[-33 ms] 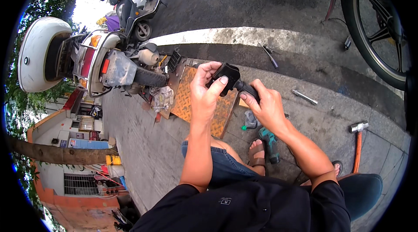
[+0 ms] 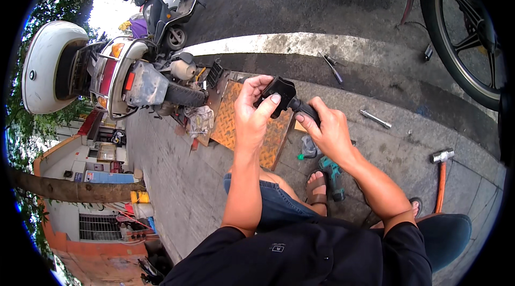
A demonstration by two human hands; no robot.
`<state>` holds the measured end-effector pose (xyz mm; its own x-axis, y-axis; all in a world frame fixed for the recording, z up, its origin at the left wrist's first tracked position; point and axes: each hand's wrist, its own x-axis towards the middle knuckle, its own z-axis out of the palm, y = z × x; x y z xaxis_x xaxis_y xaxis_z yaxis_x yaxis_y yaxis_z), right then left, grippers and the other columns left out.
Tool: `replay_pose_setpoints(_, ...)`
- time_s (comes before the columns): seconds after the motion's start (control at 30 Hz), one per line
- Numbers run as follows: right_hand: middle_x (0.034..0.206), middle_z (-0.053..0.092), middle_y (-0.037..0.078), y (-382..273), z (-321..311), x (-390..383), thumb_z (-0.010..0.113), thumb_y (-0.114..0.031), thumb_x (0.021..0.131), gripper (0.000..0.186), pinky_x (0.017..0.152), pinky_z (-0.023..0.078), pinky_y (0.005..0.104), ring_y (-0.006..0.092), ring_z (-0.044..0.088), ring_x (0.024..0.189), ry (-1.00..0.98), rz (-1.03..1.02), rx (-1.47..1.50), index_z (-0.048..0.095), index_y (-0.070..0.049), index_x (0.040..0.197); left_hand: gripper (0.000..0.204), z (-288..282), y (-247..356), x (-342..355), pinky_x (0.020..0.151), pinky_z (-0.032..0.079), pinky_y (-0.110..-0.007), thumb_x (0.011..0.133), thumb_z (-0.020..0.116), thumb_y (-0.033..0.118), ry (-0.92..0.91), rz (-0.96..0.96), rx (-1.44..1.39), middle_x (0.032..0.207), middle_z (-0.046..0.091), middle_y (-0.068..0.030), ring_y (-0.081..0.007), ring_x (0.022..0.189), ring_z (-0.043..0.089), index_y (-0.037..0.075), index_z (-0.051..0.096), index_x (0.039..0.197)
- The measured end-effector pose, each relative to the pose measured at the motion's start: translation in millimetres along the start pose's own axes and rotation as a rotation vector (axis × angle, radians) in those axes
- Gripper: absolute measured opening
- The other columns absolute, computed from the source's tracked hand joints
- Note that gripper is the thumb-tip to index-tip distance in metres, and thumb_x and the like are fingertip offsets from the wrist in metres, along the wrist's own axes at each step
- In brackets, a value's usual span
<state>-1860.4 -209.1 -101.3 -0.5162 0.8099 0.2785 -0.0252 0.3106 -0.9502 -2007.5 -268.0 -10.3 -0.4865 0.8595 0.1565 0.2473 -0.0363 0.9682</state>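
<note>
Both my hands hold one black device in front of me, a boxy head (image 2: pixel 281 93) with a stick-like handle (image 2: pixel 307 111); its exact kind I cannot make out. My left hand (image 2: pixel 253 104) grips the boxy end, thumb across its near face and fingers curled behind. Around the handle, my right hand (image 2: pixel 331 129) is closed with the thumb on top. Below the device lies an orange-and-black checkered metal plate (image 2: pixel 230 117). A teal cordless drill (image 2: pixel 332 178) rests on the pavement beside my sandalled foot.
An orange-handled hammer (image 2: pixel 441 178) and a metal socket tool (image 2: pixel 375 119) lie to the right. Farther off are a screwdriver (image 2: pixel 332 70) and a wheel (image 2: pixel 456 34). A clear bottle (image 2: pixel 309 147) lies near my foot. At left stands a scooter (image 2: pixel 145 85) with a white top box (image 2: pixel 48 66).
</note>
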Motion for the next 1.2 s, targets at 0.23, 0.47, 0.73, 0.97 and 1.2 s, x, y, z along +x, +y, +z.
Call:
replay_pose_setpoints(0.23,0.067,0.064,0.017,-1,-4,2,0.067,-0.039,0.09,0.036,0.055,0.047,0.0454,0.0399,0.065,0.066,-0.057,0.063,0.004,0.055,-0.006,0.093,0.04,-1,-1,0,0.096,0.046,-0.031,0.082,0.065,0.005,-0.038,-0.011,0.002,0.112,0.062,-0.0103,-0.0158,0.103,0.06,-0.002,0.054,0.12)
replay_pose_setpoints(0.47,0.065,0.062,0.018,1,-5,3,0.064,-0.041,0.092,0.038,0.056,0.046,0.0463,0.0411,0.064,0.065,-0.092,0.093,0.006,0.054,-0.005,0.092,0.04,1,-2,0,0.094,0.048,-0.03,0.083,0.064,0.004,-0.03,-0.027,0.054,0.111,0.062,-0.0104,-0.0152,0.103,0.06,-0.003,0.054,0.121)
replay_pose_setpoints(0.73,0.065,0.062,0.019,2,-6,6,0.06,-0.044,0.094,0.04,0.058,0.046,0.0477,0.0423,0.064,0.066,-0.16,0.159,0.015,0.054,-0.004,0.092,0.041,1,-8,1,0.086,0.05,-0.027,0.084,0.063,0.002,0.006,0.002,0.108,0.106,0.064,-0.0088,-0.0122,0.096,0.061,-0.002,0.053,0.124)
replay_pose_setpoints(0.97,0.061,0.054,0.021,2,-4,4,0.063,-0.037,0.094,0.036,0.052,0.04,0.0419,0.0358,0.057,0.054,-0.141,0.167,0.043,0.057,-0.002,0.097,0.039,3,-7,0,0.084,0.05,-0.026,0.084,0.063,0.002,0.021,0.021,0.144,0.103,0.065,-0.0085,-0.0119,0.094,0.061,-0.002,0.053,0.121)
replay_pose_setpoints(1.2,0.062,0.054,0.023,5,-3,4,0.061,-0.04,0.095,0.039,0.053,0.04,0.0442,0.0396,0.057,0.056,-0.142,0.154,0.039,0.057,-0.002,0.096,0.035,3,-8,0,0.084,0.051,-0.027,0.084,0.064,0.002,0.032,-0.006,0.108,0.101,0.065,-0.008,-0.0119,0.093,0.061,-0.001,0.055,0.117)
